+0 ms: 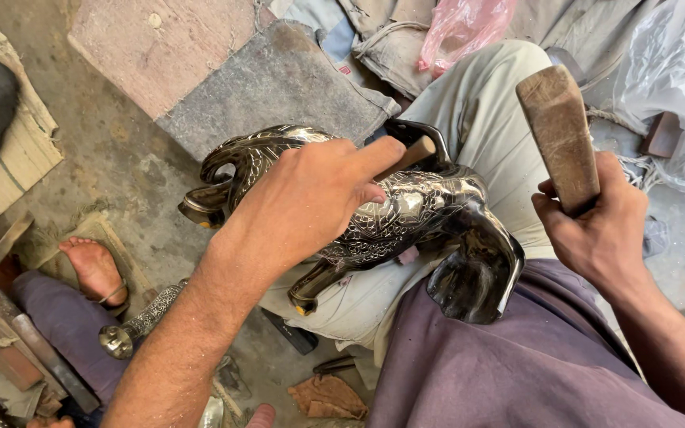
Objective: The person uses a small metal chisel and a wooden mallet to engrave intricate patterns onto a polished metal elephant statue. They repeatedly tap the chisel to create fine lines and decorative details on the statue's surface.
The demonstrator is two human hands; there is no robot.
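Head view, left to right. Far left: another person's bare foot [93, 268] on the floor [120, 158], near a small engraved metal piece [140, 321]. Centre: dark metal elephant [430, 210], engraved with fine silver lines, lies across the person's lap on the pale trousers [485, 119]. Its long axis runs roughly left-right, tilted slightly; curled trunk and head point left, rump and one smooth leg toward the right and near the body.

Left hand [303, 202] rests on the elephant's back, grip pinching a thin wooden-handled punch [418, 150], fingers closed round it, index laid along the shaft. Tip hidden behind the hand; contact point cannot be confirmed.

Right hand [596, 226], grip pressed tight round a wooden mallet [558, 135], raised above and to the right, well apart from the punch.

Judgement: chasing the surface, at the top of a strike. Next move calls for a short, square blow onto the punch end, with the left hand keeping the punch steady and the elephant braced on the thigh.

Upper right: pink bag [465, 28], clear plastic [667, 71].
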